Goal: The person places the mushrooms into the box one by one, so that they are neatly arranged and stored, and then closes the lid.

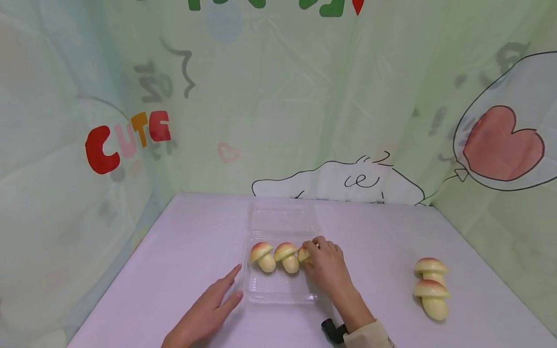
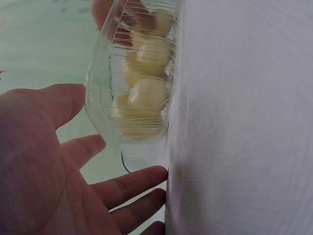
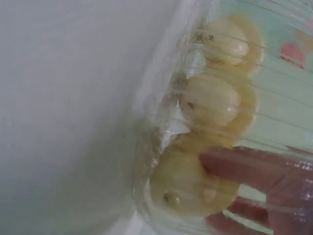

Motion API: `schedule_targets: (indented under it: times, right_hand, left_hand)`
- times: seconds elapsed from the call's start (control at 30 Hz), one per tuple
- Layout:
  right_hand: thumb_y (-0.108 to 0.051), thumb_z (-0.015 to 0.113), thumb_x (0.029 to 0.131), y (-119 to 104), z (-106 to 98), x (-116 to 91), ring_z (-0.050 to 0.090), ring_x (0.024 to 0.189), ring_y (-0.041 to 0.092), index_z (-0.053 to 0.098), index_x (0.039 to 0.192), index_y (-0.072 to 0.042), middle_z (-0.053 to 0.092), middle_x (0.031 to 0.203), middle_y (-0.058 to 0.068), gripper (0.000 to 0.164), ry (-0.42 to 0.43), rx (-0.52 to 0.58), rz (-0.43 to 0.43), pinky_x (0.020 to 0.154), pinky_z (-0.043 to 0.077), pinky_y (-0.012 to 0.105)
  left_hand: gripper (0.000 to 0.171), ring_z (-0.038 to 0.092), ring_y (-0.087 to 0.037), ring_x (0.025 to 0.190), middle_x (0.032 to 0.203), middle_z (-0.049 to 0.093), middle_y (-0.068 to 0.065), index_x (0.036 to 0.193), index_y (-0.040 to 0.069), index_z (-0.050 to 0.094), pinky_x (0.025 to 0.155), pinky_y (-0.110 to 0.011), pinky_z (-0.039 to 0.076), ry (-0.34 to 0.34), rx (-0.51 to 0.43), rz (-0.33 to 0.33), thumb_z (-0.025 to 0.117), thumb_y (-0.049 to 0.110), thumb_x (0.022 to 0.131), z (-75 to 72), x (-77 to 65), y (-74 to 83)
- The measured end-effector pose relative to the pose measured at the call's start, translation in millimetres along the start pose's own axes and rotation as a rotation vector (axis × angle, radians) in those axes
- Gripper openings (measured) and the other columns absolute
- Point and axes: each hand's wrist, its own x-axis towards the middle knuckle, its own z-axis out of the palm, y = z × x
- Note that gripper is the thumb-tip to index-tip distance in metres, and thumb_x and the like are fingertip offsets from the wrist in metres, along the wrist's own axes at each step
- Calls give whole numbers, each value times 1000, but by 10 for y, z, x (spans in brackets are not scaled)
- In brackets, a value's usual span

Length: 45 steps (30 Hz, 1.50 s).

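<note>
A clear plastic clamshell box [image 1: 283, 290] lies opened on the table, its lid [image 1: 280, 220] folded back to the far side. Two toy mushrooms with red-tinged caps, a left one [image 1: 262, 257] and a middle one [image 1: 287, 257], lie side by side in it. My right hand [image 1: 327, 266] pinches a third mushroom [image 3: 181, 183] at the box's right end, mostly covered by the fingers in the head view. Beside the box's left edge is my left hand [image 1: 211, 304], fingers extended, thumb and fingertips [image 2: 95, 142] right at the plastic wall.
Two more mushrooms, a rear one [image 1: 431, 268] and a front one [image 1: 432, 298], lie close together on the right of the table [image 1: 374, 232]. A black object [image 1: 334, 331] shows by the right wrist. Printed curtains [image 1: 278, 106] enclose the table's back and sides.
</note>
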Motion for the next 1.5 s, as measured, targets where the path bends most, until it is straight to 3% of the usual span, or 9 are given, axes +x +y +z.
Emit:
schedule_targets:
  times: [0.23,0.4,0.6,1.0,1.5]
  right_hand:
    - [-2,89,75,31,19,5,64,104,36,72,114,-10,64,115,14,44,8,62,9,93,53,55]
    - [-5,86,79,66,-81,-20,60,115,40,70,122,-9,62,126,17,46,-23,146,57,94,53,55]
    - [-12,82,86,255,-207,-64,58,120,45,67,130,-5,61,129,22,47,40,170,82,95,55,57]
    - [-5,80,85,707,-484,-275,59,111,50,66,128,-1,61,125,28,45,199,176,112,89,51,63]
    - [-5,77,87,855,-714,-364,51,113,56,63,129,1,55,128,32,45,268,186,229,90,45,67]
  left_hand:
    - [64,42,-40,148,159,47,-14,163,28,35,117,-66,33,2,6,-11,54,48,106,4,4,8]
    - [64,42,-40,148,159,47,-14,163,28,35,118,-66,33,9,7,-4,54,48,106,4,2,3]
    - [64,42,-41,148,158,48,-15,163,27,34,117,-66,33,7,8,-12,54,48,106,2,-3,-13]
    - [65,43,-41,147,157,49,-16,163,25,34,117,-66,34,7,1,19,54,47,106,16,10,-23]
    - [65,43,-40,147,158,48,-16,164,22,33,116,-66,34,-3,-11,49,53,47,107,-4,6,-45]
